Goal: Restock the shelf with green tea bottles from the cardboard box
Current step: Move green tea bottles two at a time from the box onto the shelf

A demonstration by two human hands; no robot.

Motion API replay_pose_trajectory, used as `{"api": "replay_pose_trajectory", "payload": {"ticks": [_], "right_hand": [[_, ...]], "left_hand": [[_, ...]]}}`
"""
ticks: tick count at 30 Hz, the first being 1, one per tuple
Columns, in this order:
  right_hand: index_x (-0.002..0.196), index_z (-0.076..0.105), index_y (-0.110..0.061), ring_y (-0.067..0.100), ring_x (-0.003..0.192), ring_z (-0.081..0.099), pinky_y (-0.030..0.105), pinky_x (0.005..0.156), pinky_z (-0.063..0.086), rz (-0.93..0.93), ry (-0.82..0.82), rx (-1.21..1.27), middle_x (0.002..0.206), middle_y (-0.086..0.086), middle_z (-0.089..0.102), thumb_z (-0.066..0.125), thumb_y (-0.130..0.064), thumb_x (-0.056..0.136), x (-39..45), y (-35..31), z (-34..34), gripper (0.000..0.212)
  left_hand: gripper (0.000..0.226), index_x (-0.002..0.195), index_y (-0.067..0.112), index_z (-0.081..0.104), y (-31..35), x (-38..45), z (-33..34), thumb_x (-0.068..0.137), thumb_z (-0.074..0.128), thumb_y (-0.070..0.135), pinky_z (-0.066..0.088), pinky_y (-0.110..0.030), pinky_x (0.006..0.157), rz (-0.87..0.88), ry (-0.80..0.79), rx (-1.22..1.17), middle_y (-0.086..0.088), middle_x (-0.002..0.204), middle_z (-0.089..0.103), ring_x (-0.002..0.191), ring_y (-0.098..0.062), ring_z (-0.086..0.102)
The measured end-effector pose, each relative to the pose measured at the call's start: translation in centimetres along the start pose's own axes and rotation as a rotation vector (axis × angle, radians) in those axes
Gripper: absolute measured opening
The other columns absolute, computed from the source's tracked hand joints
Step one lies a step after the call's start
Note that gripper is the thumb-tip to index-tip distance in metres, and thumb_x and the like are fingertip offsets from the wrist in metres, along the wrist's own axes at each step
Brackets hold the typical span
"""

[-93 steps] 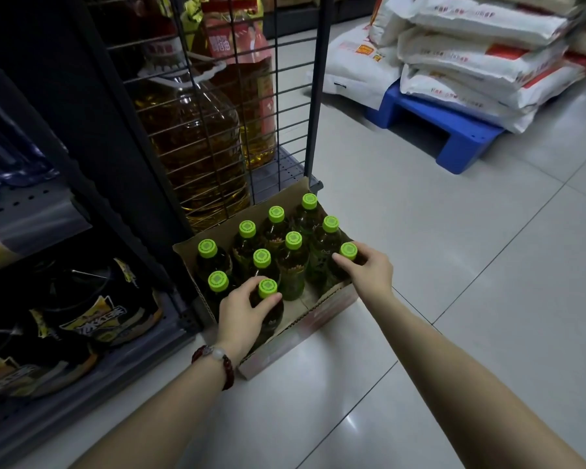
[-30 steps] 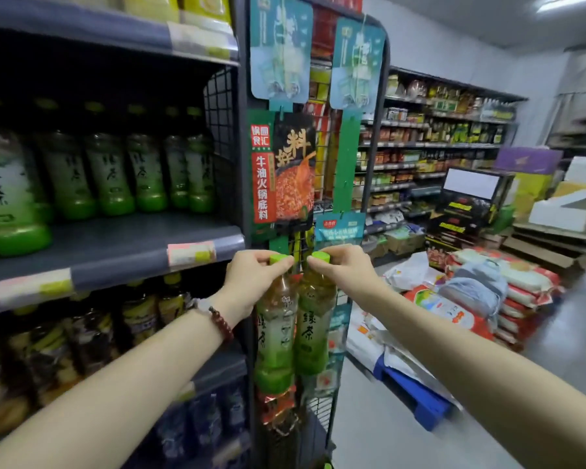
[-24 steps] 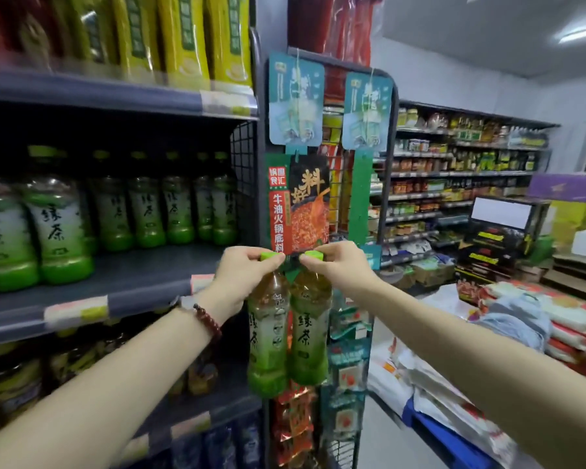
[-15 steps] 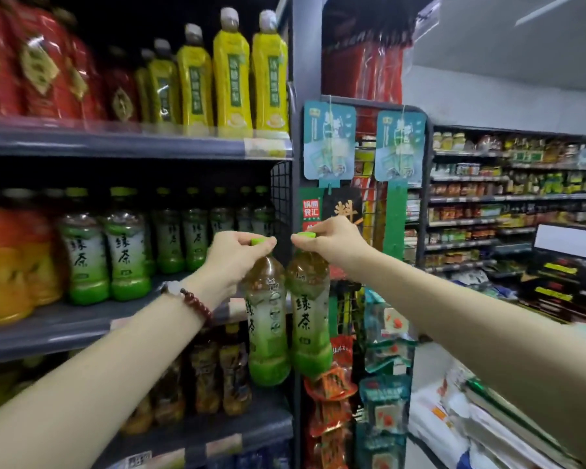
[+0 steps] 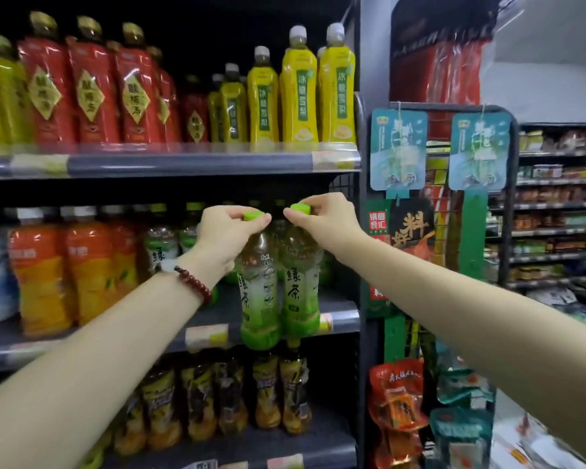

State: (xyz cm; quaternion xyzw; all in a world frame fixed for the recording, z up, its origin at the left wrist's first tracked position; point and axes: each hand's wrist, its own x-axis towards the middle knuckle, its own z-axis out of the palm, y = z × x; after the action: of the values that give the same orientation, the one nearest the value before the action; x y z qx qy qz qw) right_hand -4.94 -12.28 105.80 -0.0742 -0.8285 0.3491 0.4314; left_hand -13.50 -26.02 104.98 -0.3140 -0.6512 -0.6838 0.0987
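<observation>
My left hand (image 5: 225,233) grips the green cap of one green tea bottle (image 5: 258,292). My right hand (image 5: 322,216) pinches the cap of a second green tea bottle (image 5: 300,286). Both bottles hang upright and side by side, in front of the right end of the middle shelf (image 5: 339,321), with their bases level with its front edge. More green tea bottles (image 5: 159,245) stand further back on that shelf, partly hidden by my left hand. The cardboard box is out of view.
Orange drink bottles (image 5: 44,272) fill the left of the middle shelf. Red and yellow bottles (image 5: 298,93) stand on the shelf above, dark bottles (image 5: 264,390) on the one below. A wire rack (image 5: 508,231) with hanging snack packs stands right of the shelf upright.
Both hands took a bottle each from the box on the floor, lifted them, and have now moved left from the wire rack to the front of the middle shelf.
</observation>
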Motion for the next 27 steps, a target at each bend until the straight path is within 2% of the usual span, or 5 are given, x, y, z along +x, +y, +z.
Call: {"api": "replay_pose_trajectory", "payload": {"ticks": [6,12,18,24,27], "right_hand": [[0.099,0.074,-0.014,0.011,0.087,0.067,0.031,0.085,0.057,-0.037,0.013,0.047,0.089,0.001,0.073,0.070,-0.039,0.081,1.4,-1.3,2.3,0.031],[0.091,0.075,-0.015,0.015,0.086,0.068,0.037,0.087,0.056,-0.059,0.050,0.056,0.085,0.001,0.074,0.072,-0.038,0.080,3.0,-2.2,3.4,0.026],[0.093,0.075,-0.014,0.013,0.085,0.069,0.037,0.086,0.056,-0.039,0.103,0.078,0.085,0.001,0.074,0.072,-0.036,0.080,3.7,-1.8,4.9,0.025],[0.089,0.074,-0.018,0.013,0.083,0.070,0.041,0.085,0.057,-0.016,0.102,0.124,0.082,-0.001,0.074,0.072,-0.038,0.080,4.5,-0.7,6.3,0.022],[0.088,0.075,-0.018,0.013,0.082,0.070,0.041,0.084,0.057,-0.013,0.102,0.160,0.080,-0.001,0.074,0.072,-0.037,0.080,4.9,-0.5,6.6,0.021]], "left_hand": [[0.012,0.079,0.018,0.073,-0.8,2.8,-1.8,0.070,0.081,0.019,0.055,-0.035,0.087,0.011,0.072,-0.002,-0.002,0.084,0.073,0.090,-0.017,0.068],[0.011,0.075,0.020,0.072,-0.7,4.9,-2.8,0.069,0.082,0.018,0.054,-0.038,0.091,-0.001,0.088,-0.057,-0.004,0.086,0.072,0.092,-0.019,0.068],[0.019,0.090,0.016,0.073,-1.6,6.0,-3.2,0.072,0.080,0.017,0.053,-0.037,0.093,0.088,0.028,-0.047,-0.001,0.088,0.074,0.091,-0.013,0.069],[0.015,0.086,0.026,0.071,-3.2,6.5,-3.5,0.073,0.079,0.021,0.054,-0.031,0.090,0.142,0.020,-0.086,0.002,0.089,0.074,0.092,-0.010,0.069],[0.012,0.085,0.027,0.070,-3.5,6.6,-3.3,0.076,0.076,0.023,0.056,-0.027,0.079,0.175,0.019,-0.092,0.003,0.087,0.074,0.091,-0.011,0.070]]}}
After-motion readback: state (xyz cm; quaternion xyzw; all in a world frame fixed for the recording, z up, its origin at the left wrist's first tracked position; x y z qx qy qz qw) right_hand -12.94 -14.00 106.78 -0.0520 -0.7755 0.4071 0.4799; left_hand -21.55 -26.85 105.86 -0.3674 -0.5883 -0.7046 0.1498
